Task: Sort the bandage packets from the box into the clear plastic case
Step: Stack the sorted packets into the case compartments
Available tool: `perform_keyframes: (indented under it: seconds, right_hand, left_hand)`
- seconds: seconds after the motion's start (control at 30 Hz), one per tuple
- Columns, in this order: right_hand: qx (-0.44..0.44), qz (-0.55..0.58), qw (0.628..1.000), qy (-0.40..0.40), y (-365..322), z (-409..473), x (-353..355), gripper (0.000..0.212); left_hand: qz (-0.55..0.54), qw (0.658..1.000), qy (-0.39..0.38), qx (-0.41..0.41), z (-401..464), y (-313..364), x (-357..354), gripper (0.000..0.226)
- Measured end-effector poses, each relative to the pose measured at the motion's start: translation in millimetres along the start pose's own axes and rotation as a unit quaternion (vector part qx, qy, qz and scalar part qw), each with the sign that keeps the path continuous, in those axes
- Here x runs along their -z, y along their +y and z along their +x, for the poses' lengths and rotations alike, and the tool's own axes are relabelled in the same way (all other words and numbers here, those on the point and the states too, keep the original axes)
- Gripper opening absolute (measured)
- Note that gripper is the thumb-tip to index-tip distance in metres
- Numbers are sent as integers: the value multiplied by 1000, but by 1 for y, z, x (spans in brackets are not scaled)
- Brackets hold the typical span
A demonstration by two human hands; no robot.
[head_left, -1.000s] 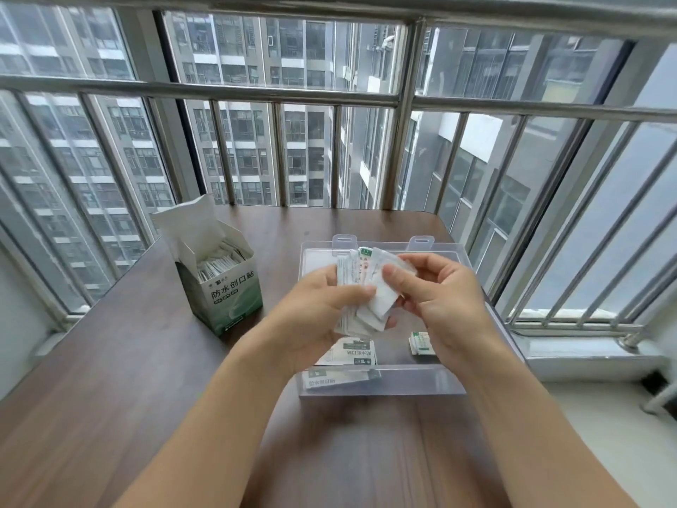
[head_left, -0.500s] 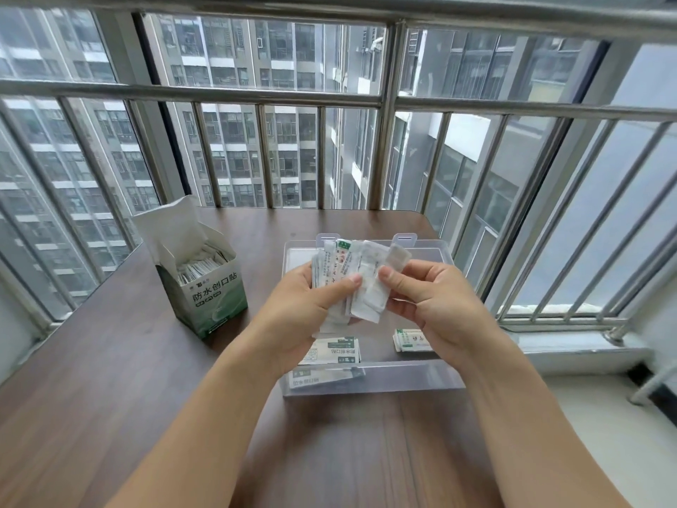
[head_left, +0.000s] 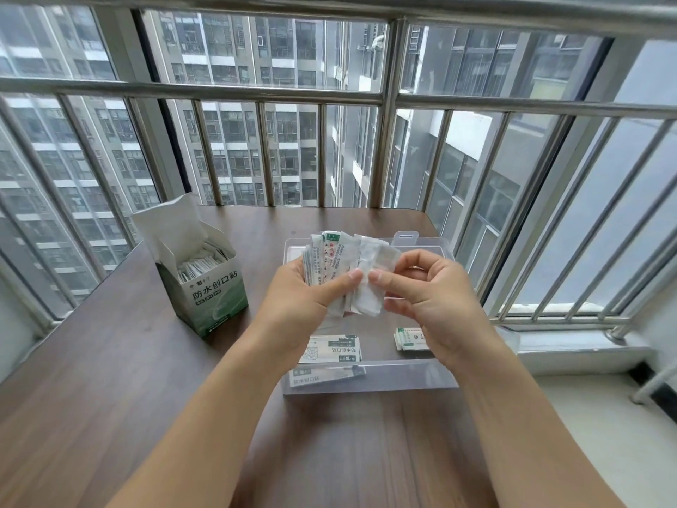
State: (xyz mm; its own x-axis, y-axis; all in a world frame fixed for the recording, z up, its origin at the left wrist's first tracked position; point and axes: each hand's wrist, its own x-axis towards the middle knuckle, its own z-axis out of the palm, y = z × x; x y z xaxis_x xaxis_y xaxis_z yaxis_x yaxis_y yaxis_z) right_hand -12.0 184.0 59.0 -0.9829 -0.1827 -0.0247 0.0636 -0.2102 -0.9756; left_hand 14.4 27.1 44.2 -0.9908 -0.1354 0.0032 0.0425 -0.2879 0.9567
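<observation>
Now your hands sit a touch lower and nearer than half a second ago, and the fan of bandage packets (head_left: 339,267) has spread wider. Your left hand (head_left: 306,306) grips that fan, thumb pressed across its front. Your right hand (head_left: 428,295) pinches one white packet (head_left: 370,287) at the fan's 3 o'clock edge between thumb and forefinger. All of this hangs above the clear plastic case (head_left: 403,375), where a larger flat packet (head_left: 331,349) lies at 7 o'clock and a small stack (head_left: 408,339) at 4 o'clock, half hidden by your right wrist. At 9 o'clock of the case the open box (head_left: 208,284) stands on the table (head_left: 110,379), holding more packets. The print on the held packets is too small to read, and your left fingers behind the fan are hidden
</observation>
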Motion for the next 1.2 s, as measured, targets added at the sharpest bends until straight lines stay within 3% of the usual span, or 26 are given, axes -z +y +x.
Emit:
perform_keyframes:
  seconds: [0.1,0.23,0.37,0.5,0.7,0.87,1.0,1.1,1.17,1.2]
  right_hand:
    - [-8,47,999,-12,-1,0,1,32]
    - [-44,60,997,-37,0,1,2,17]
    - [-61,36,997,-25,2,2,2,16]
    - [-46,3,999,-8,2,3,5,17]
    - [-29,-88,995,-45,2,2,8,19]
    - [-34,-39,997,-65,4,4,7,33]
    - [-44,6,994,-100,3,1,4,23]
    - [25,57,995,-79,1,3,4,23]
    - [180,10,982,-49,0,4,10,16]
    - [280,-59,958,-36,0,3,13,14]
  left_hand:
    - [-3,999,-31,17,-2,2,-3,25]
    - [-5,997,-61,48,-4,4,-5,24]
    - [0,996,-79,44,-3,3,-3,25]
    - [14,999,-44,22,-1,0,-2,22]
    - [27,999,-41,5,-1,0,0,27]
    - [82,994,-75,-7,-2,0,-3,37]
    - [111,990,-80,-15,-3,0,-4,39]
    - [102,994,-34,-36,-1,1,-5,48]
    - [63,997,25,-24,1,3,-3,47]
    - [39,998,39,-4,2,6,-2,44]
